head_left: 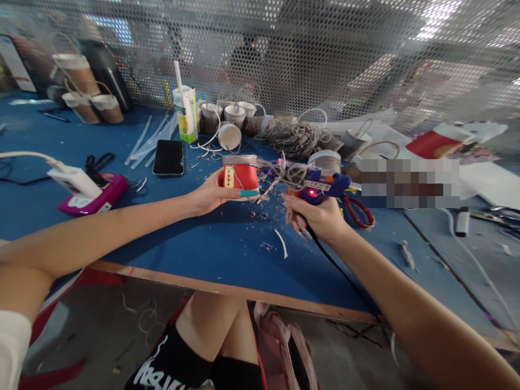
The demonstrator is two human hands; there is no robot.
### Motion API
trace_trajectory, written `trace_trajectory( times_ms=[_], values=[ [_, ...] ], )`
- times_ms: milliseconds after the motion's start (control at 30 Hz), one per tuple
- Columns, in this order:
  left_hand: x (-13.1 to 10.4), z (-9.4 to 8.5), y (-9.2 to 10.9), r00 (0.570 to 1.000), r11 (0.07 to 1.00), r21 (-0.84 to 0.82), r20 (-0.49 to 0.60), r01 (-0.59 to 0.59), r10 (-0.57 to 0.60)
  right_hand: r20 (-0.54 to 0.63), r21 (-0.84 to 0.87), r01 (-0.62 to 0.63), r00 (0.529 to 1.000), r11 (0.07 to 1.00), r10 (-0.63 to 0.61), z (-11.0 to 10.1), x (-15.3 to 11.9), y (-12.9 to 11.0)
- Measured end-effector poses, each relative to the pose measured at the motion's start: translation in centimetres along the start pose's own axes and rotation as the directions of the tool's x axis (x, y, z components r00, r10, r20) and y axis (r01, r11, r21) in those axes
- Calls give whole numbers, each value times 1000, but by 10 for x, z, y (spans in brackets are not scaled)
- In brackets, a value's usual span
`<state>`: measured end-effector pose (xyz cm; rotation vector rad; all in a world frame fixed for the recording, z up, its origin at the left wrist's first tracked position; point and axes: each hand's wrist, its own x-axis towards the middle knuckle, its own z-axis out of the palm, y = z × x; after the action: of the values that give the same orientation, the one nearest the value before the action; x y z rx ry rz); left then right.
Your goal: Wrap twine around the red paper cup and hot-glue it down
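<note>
White fabric sleeve [14, 346] showed nearest, at left | left hand [211, 194] grasped small red cup [248, 174], cream-labelled, grey cord band [239, 160] uppermost, axis roughly upright, over blue tabletop [244, 238] | right hand [323, 216] clasped blue plastic glue gun [307, 196], long axis left-right, front pointing left

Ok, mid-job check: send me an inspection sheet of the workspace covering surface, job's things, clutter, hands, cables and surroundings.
Surface: blue table, littered with pale scraps.
Job's things: red cup and blue glue gun, red light showing.
Clutter: phone, drink carton, translucent sticks, tangled grey string.
Hands: left hand grips the cup; right hand grips the glue gun.
Cables: black cord runs from the right hand toward the near edge; white cable at far left leads to a plug on a purple power strip.
Surroundings: perforated screen behind; pink bag below the table edge.
</note>
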<state>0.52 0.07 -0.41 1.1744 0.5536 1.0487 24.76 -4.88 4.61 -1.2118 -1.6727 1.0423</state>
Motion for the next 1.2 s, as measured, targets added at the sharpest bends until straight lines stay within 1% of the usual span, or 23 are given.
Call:
trace_trajectory(
  times_ms=[267,433,667,867,967,1200],
  values=[
    [-1,-2,0,999,1000,5,31,8,-8,9,31,6,1000,999,-7,0,1,-1],
    [-1,-5,-2,1000,999,-30,8,12,-12,-4,30,-13,1000,999,13,1,1,-1],
    [0,-4,-1,999,999,-13,-2,34,-34,-21,18,-15,1000,1000,15,2,1,-3],
    [-1,-4,0,999,1000,0,40,12,-12,-20,10,2,1000,1000,-2,1,1,0],
    [-2,-3,2,998,1000,17,63,20,-21,-15,18,-3,1000,1000,3,1,1,-2],
    [-2,0,3,999,999,-35,10,32,-31,-25,13,-9,1000,1000,9,2,1,-6]
  ],
)
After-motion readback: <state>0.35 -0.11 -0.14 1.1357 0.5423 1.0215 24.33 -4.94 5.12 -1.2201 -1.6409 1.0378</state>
